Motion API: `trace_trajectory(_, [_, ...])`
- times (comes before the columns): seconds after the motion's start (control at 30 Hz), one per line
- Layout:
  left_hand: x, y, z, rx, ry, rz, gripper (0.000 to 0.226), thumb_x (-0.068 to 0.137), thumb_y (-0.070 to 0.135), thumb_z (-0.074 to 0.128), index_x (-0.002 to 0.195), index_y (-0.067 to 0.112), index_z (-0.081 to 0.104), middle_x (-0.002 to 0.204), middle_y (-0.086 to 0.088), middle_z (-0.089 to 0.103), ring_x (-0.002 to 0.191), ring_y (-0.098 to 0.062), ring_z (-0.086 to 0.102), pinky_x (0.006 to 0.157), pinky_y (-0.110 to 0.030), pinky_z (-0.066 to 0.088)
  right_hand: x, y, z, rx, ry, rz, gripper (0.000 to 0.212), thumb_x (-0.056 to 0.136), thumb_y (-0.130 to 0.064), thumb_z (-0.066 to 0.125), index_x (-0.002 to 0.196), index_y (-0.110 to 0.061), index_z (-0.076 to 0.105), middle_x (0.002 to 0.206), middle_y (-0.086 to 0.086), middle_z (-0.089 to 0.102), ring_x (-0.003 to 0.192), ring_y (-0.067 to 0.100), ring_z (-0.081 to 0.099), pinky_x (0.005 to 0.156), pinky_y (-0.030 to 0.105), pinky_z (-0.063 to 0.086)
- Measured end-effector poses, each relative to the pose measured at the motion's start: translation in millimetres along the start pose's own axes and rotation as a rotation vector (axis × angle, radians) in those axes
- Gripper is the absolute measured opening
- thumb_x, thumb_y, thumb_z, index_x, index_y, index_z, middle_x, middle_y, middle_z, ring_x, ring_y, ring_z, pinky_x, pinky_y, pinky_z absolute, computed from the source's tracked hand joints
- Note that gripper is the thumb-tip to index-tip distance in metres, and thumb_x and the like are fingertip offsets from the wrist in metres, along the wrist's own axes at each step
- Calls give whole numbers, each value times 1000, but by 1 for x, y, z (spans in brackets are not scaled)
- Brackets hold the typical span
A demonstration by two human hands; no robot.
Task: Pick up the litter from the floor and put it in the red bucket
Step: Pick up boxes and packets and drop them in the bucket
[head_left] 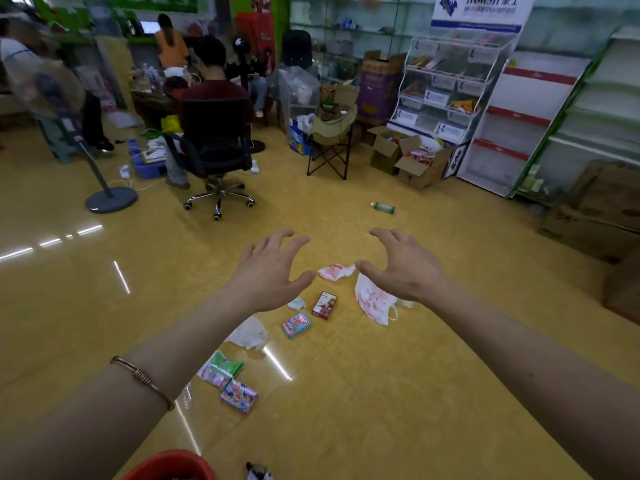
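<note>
We hold our left hand [268, 271] and right hand [401, 268] out with fingers spread wide and empty, the litter lying scattered on the floor [381, 375] below and between them, the white bag [372, 301] nearest our right, the red bucket [173, 465] by our feet.

A white-and-blue header sign [479, 10] is topping the clear display rack [446, 88], showing blurred lettering (roughly "HONSII", then two characters); nothing else is reading clearly.
</note>
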State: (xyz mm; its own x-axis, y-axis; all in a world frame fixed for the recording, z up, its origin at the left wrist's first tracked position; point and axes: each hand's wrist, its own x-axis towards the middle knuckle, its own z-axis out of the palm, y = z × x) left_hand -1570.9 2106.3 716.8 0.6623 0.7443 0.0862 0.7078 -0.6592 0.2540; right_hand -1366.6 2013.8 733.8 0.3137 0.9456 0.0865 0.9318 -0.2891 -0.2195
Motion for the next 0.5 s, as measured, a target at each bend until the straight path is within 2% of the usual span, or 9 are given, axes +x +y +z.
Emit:
trace_trajectory(0.23, [35,23,11,79,10,-8,62,91,56,41,146,33,21,154,2,16,138,-25,22,115,-47,18,30,42,4,16,-42,-15,73,87,-60,47,147,-26,22,146,1,34,132,22,36,94,39,41])
trace_trajectory(0.5, [102,-4,17,65,39,-77,64,90,57,41,146,34,20,153,1,15,138,-25,23,114,-50,20,108,51,12,2,-78,-89,73,88,-59,47,147,-26,22,146,1,34,132,22,37,95,40,42])
